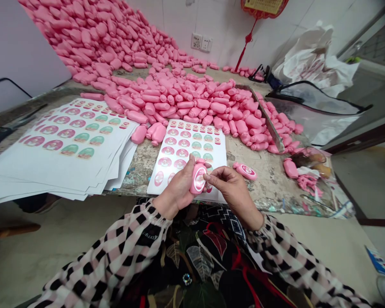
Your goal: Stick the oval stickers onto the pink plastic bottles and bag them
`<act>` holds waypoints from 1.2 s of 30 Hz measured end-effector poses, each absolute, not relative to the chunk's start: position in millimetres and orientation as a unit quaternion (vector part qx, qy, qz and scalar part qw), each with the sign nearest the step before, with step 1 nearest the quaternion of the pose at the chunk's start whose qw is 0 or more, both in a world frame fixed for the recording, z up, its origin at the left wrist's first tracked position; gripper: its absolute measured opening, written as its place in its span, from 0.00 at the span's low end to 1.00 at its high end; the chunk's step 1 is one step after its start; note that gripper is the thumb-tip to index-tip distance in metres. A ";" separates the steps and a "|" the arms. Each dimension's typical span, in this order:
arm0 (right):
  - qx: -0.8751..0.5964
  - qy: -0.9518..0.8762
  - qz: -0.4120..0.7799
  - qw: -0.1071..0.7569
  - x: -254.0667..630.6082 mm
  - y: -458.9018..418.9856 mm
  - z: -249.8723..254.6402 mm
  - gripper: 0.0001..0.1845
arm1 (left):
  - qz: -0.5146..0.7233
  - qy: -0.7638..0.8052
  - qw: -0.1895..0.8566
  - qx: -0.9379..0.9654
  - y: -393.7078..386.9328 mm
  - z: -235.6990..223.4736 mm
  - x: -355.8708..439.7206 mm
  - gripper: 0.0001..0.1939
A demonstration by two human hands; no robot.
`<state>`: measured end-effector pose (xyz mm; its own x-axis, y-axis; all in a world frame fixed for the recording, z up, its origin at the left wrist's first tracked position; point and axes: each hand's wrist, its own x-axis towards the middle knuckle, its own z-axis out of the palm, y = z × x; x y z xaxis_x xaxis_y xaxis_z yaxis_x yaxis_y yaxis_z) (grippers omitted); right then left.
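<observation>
Our left hand [178,188]: fingers closed around pink bottle [198,173] | our right hand [232,190]: fingers pinching at its label [199,180] | sticker sheet [186,147] below

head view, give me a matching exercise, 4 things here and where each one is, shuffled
Things:
1. Pink plastic bottle with oval label
2. Second labelled pink plastic bottle
3. Stack of white label sheets
4. Red tassel

Places:
A. Hanging on the white wall
B. On the left of the stained workbench, overhanging its edge
C. Held in the left hand, right hand's fingers at it
D. Lying on the workbench near the right hand

Pairs: 1-C, 2-D, 3-B, 4-A
</observation>
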<state>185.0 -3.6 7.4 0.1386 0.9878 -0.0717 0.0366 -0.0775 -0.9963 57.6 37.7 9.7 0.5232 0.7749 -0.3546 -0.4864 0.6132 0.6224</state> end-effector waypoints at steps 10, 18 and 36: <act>-0.551 -0.447 0.485 0.511 182.6 -4.5 8.9 0.12 | 0.353 0.293 0.856 0.240 36.8 7.0 57.4 0.24; -0.626 -0.578 0.283 0.440 187.5 -13.4 14.4 0.09 | 0.333 0.285 0.872 0.219 35.8 5.6 56.5 0.20; -0.554 -0.359 0.558 0.503 182.5 -6.5 12.1 0.14 | 0.296 0.290 0.853 0.317 22.6 11.2 53.4 0.24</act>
<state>182.5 -6.5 12.1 0.1188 0.9591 -0.2570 -0.1635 -0.2364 -0.9578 53.4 22.6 11.2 0.6556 0.6898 -0.3072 -0.3210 0.6228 0.7135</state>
